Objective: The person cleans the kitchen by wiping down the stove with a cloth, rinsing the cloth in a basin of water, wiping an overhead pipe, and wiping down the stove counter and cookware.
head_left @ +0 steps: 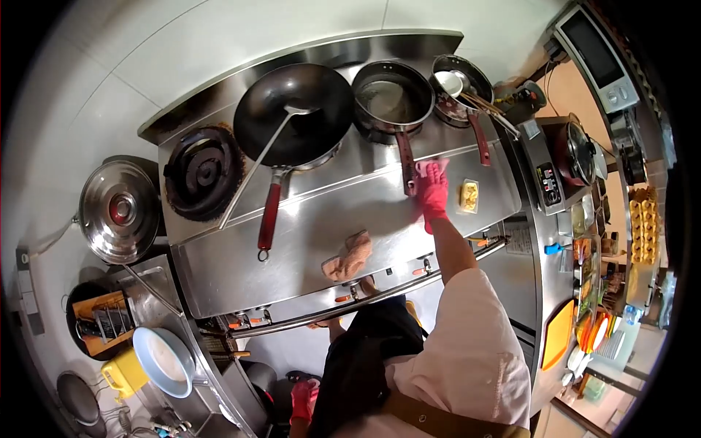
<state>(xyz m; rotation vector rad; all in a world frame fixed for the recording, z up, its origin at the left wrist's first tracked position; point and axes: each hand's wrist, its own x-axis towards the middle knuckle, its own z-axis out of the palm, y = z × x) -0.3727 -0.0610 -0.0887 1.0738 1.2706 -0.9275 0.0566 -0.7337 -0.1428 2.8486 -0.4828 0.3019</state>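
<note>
My right hand [434,191], in a pink rubber glove, presses down on the steel stove top with a pale pink cloth [421,169] under its fingers. It is right beside the handle of a black frying pan [394,95]. A small clear tub with yellow pieces [469,196] stands just to its right. My left hand [303,400], also pink-gloved, hangs low by my side near the bottom edge; its fingers are too small and partly hidden to make out. On the stove's front ledge lies a crumpled brownish-pink cloth [348,257].
A wok [293,139] with a long ladle [266,150] sits on the left burners, beside a bare burner [204,174]. A smaller pan [478,73] holds utensils. A cooker [569,157] stands right; a blue basin [153,358] and a large lid [120,212] are left.
</note>
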